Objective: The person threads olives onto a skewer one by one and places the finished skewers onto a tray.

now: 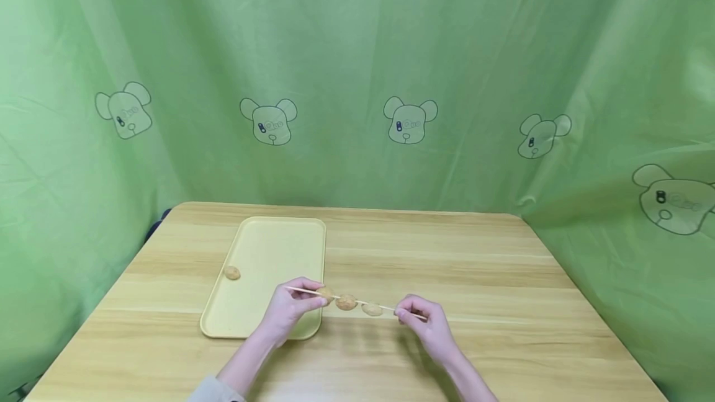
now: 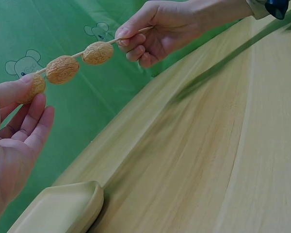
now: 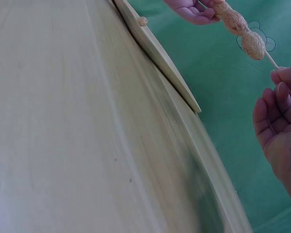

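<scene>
A thin wooden skewer (image 1: pixel 388 309) runs through three wrinkled, tan-brown oval balls, held above the table. The left hand (image 1: pixel 283 310) pinches the leftmost ball (image 2: pixel 36 89) between thumb and fingers, over the tray's right edge. Further along the stick come the middle ball (image 1: pixel 346 303) and the right ball (image 1: pixel 372 309), with small gaps between them. At the skewer's right end, the right hand (image 1: pixel 430 322) grips the bare stick between thumb and fingers. The skewer's left tip sticks out past the left ball in the head view.
A pale yellow tray (image 1: pixel 268 234) lies on the left of the wood-grain table (image 1: pixel 447 253). One more tan ball (image 1: pixel 231 273) sits by the tray's left rim. Green curtains (image 1: pixel 335 48) with bear-head drawings hang behind and at both sides of the table.
</scene>
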The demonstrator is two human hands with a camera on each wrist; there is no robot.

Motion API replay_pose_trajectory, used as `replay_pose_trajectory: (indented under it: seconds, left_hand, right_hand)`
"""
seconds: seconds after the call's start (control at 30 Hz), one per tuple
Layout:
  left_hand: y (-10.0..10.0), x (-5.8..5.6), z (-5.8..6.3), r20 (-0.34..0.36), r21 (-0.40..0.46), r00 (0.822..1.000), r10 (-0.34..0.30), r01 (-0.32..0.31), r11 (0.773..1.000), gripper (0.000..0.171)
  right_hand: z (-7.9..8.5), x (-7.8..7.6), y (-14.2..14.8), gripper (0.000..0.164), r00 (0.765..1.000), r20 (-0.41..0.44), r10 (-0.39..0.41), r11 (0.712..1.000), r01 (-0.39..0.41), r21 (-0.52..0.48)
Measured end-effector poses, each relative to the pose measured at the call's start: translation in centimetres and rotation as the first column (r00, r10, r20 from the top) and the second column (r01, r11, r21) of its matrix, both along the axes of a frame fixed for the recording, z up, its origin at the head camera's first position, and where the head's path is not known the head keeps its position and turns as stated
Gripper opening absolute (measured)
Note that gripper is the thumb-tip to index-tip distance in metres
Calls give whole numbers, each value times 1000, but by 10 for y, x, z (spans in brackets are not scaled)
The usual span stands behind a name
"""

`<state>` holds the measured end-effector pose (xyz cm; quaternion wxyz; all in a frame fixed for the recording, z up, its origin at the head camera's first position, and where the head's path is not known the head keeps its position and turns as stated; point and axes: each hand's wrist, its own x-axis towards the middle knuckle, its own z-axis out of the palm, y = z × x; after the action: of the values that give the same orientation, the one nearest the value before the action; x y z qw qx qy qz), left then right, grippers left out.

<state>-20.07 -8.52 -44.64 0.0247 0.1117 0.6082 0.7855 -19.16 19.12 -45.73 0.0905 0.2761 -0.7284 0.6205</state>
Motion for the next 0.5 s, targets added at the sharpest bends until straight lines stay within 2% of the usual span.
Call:
replay_pose_trajectory:
  seconds: [0.2, 0.33, 0.5]
  left_hand:
    - [3, 0, -2, 29, -32, 1000, 4, -3, 999, 33]
    - [4, 0, -7, 35, -66, 999, -41, 43, 997, 36]
    - [4, -1, -13, 18, -57, 995, -98, 99, 993, 40]
  right_hand:
    - [-4, 0, 2, 6, 1000, -10, -5, 1000, 5, 31]
    - [-7, 2, 5, 6, 1000, -1, -7, 999, 7, 49]
    - [-9, 2, 7, 6, 1000, 24, 0, 999, -1, 45]
